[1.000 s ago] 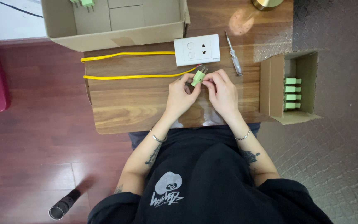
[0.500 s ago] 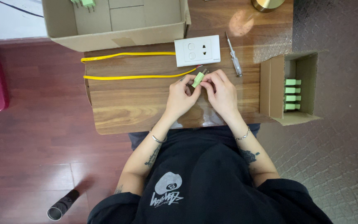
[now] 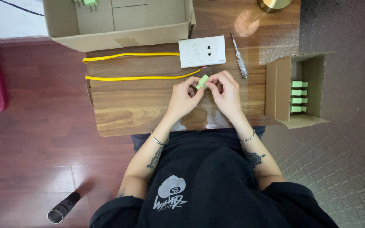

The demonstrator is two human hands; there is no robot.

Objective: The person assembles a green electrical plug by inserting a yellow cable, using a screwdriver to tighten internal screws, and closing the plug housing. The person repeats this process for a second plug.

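Both hands, left hand (image 3: 185,96) and right hand (image 3: 226,90), pinch a small light-green plastic plug (image 3: 202,81) in their fingers above the wooden table (image 3: 123,105), just below the white rectangular wall socket plate (image 3: 202,51).

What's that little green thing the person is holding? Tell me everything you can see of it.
The small green connector is a pale green, blocky piece that looks like plastic. It is held above the wooden table, tilted, pinched between the fingertips of the left hand and the right hand. The end of the yellow cable reaches toward it; whether the two are joined is too small to tell. Fingers hide its lower end.
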